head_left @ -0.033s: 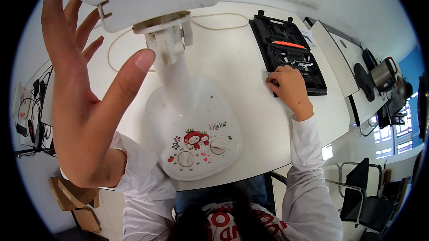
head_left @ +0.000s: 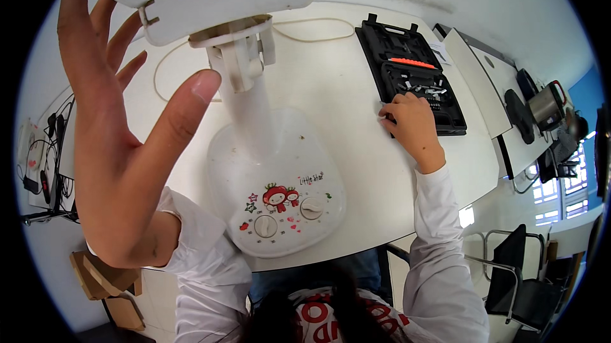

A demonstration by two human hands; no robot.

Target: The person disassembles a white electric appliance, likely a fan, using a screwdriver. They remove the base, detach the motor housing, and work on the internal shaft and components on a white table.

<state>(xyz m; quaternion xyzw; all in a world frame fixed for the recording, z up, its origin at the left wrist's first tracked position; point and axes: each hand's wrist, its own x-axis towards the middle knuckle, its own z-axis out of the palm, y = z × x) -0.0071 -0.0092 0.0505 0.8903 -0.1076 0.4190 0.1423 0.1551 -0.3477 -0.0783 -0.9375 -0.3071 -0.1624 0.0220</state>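
A white electric fan (head_left: 245,114) stands on the table, with two round knobs and red cartoon figures on its base. Its head housing (head_left: 223,15) is open at the top edge of the view, showing metal parts inside. Raised beside that housing is my left hand (head_left: 121,120), fingers spread and thumb stretched toward the fan's neck; whether its fingertips touch the housing is hard to see. My right hand (head_left: 410,123) rests at the near left edge of a black tool case (head_left: 449,111), fingers curled together. Whatever may be between those fingertips is too small to make out.
Small metal bits and an orange-red tool (head_left: 414,63) lie in the case. A pale cord (head_left: 312,20) curves behind the fan. Right of the white table (head_left: 375,184) are another desk with a metal pot (head_left: 547,104) and black chairs (head_left: 509,260). Cardboard boxes (head_left: 105,276) sit lower left.
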